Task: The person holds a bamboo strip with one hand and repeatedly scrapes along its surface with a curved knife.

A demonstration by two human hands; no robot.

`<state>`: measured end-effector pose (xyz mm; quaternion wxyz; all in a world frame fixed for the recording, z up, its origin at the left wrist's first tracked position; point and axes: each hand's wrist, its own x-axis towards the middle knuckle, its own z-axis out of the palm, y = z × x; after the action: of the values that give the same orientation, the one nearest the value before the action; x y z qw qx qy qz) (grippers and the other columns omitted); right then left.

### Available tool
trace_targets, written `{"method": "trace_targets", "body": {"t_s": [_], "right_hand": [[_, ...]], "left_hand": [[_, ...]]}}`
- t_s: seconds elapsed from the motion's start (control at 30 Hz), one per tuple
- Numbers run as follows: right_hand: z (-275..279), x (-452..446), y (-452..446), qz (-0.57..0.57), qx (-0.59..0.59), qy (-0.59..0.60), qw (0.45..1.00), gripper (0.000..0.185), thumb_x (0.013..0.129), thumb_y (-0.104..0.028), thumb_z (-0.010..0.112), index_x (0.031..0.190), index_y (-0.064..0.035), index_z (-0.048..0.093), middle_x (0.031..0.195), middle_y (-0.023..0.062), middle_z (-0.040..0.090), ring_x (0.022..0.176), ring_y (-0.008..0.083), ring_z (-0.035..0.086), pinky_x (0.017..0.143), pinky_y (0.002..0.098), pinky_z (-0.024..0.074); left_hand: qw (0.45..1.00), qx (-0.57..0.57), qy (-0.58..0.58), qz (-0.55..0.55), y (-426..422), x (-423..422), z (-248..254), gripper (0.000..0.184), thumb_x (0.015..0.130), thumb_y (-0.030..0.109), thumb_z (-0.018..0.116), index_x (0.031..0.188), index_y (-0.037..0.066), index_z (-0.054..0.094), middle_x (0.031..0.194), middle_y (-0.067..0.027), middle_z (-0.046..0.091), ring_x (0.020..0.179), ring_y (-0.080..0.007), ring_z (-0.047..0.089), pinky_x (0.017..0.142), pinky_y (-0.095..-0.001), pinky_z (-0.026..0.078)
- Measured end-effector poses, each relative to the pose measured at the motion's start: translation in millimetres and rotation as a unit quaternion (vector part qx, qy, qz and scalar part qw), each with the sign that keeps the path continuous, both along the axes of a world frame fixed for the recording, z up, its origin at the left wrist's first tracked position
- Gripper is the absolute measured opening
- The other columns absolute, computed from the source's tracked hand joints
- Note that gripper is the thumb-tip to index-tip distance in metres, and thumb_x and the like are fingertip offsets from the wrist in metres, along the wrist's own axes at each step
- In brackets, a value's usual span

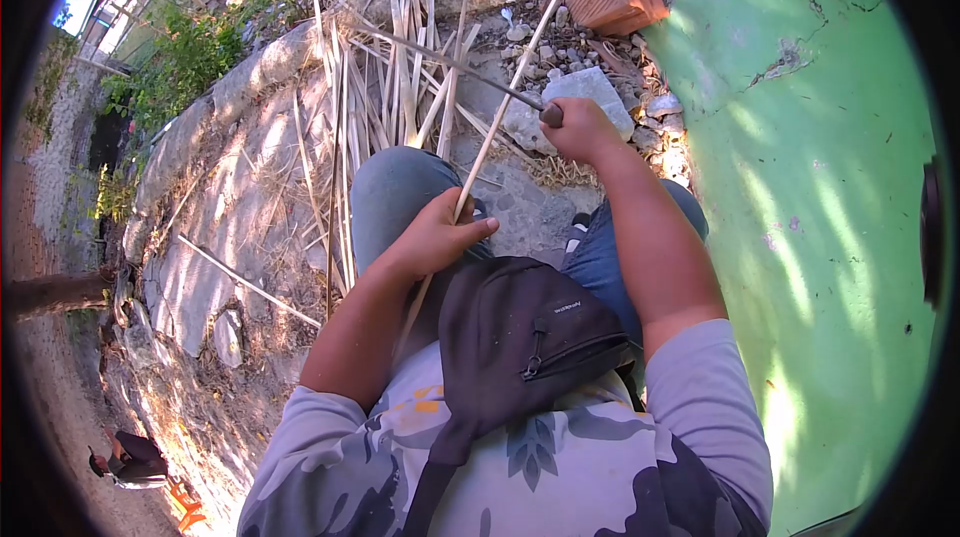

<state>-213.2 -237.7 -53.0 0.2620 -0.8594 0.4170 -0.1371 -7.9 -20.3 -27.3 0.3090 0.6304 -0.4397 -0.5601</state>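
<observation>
My left hand (440,232) is closed around a long, pale bamboo strip (546,22) above my left knee. The strip slants up and away to the right, and its lower end runs back under my forearm. In my right hand (582,129) is the dark handle of a long knife (490,84). Its thin blade points up to the left and crosses the strip; whether it touches the strip I cannot tell. Beyond my knees lies a loose pile of similar bamboo strips (405,87).
A green wall (820,187) runs along the right. Stacked orange tiles (615,2), gravel and a pale stone block (590,102) lie ahead. A black bag (520,337) hangs across my chest. One loose strip (250,282) lies at left. A person (135,462) is far off at lower left.
</observation>
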Motion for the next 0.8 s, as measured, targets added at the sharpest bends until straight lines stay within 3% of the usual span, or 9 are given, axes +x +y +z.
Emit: {"method": "trace_targets", "body": {"t_s": [0.17,0.27,0.37,0.47,0.53,0.67,0.8], "right_hand": [[5.9,1.4,4.8,-0.009,0.017,-0.018,1.0,0.022,0.079,-0.024,0.073,0.094,-0.008,0.071,0.09,0.0162,0.073,0.087,0.0376,0.07,0.078,0.0449,0.0556],[1.9,5.0,15.2,0.062,-0.024,-0.064,0.996,0.02,0.083,-0.024,0.072,0.086,-0.0049,0.066,0.079,0.0183,0.068,0.075,0.04,0.067,0.068,0.0457,0.0516],[9.7,12.5,29.0,0.115,-0.149,-0.041,0.981,0.017,0.082,-0.022,0.07,0.082,-0.0063,0.063,0.077,0.0162,0.067,0.075,0.0401,0.067,0.068,0.0484,0.0517],[2.5,16.1,24.9,0.092,-0.213,0.0,0.973,0.015,0.081,-0.02,0.069,0.08,-0.0081,0.061,0.075,0.0153,0.065,0.075,0.0398,0.067,0.068,0.051,0.0514],[-6.8,18.6,22.5,0.026,-0.181,-0.013,0.983,0.014,0.082,-0.021,0.069,0.082,-0.0081,0.062,0.077,0.016,0.067,0.076,0.04,0.067,0.068,0.0512,0.0516],[-9.4,11.7,7.0,-0.069,-0.055,-0.005,0.996,0.019,0.078,-0.024,0.071,0.091,-0.0106,0.067,0.085,0.0154,0.071,0.083,0.039,0.069,0.076,0.0495,0.055],[-4.1,5.5,5.2,-0.03,-0.062,-0.028,0.997,0.019,0.079,-0.024,0.071,0.09,-0.0092,0.067,0.085,0.0173,0.071,0.082,0.0404,0.068,0.073,0.0499,0.0542]], "left_hand": [[1.0,0.012,0.0,0.002,0.5,0.5,3.3,0.043,0.089,0.035,0.078,0.101,0.002,0.054,0.086,-0.0019,0.052,0.079,-0.0115,0.048,0.069,-0.03,0.045],[1.0,0.018,0.007,0.006,0.8,0.4,4.4,0.044,0.089,0.035,0.078,0.102,0.001,0.054,0.087,-0.0025,0.052,0.081,-0.0117,0.049,0.071,-0.0303,0.046],[1.0,0.011,0.001,0.006,0.2,-1.2,3.0,0.044,0.089,0.035,0.078,0.103,0.001,0.054,0.088,-0.0029,0.053,0.081,-0.0118,0.049,0.071,-0.0304,0.046],[1.0,-0.001,-0.005,0.001,2.9,-1.8,2.0,0.04,0.089,0.032,0.078,0.101,0.003,0.052,0.085,-0.0006,0.05,0.077,-0.0097,0.047,0.066,-0.0286,0.043],[1.0,-0.026,-0.004,-0.004,2.7,-2.0,-3.1,0.036,0.09,0.027,0.078,0.097,0.009,0.048,0.079,0.0043,0.044,0.07,-0.0058,0.043,0.057,-0.0251,0.038],[0.999,-0.033,-0.03,-0.029,3.8,-0.1,-6.7,0.035,0.089,0.025,0.079,0.094,0.009,0.048,0.081,0.0042,0.045,0.072,-0.0063,0.042,0.06,-0.0258,0.038],[0.999,-0.026,-0.03,-0.02,-0.6,-2.6,0.7,0.036,0.088,0.025,0.08,0.094,0.009,0.048,0.08,0.0044,0.044,0.071,-0.0061,0.042,0.059,-0.0255,0.038]]}}
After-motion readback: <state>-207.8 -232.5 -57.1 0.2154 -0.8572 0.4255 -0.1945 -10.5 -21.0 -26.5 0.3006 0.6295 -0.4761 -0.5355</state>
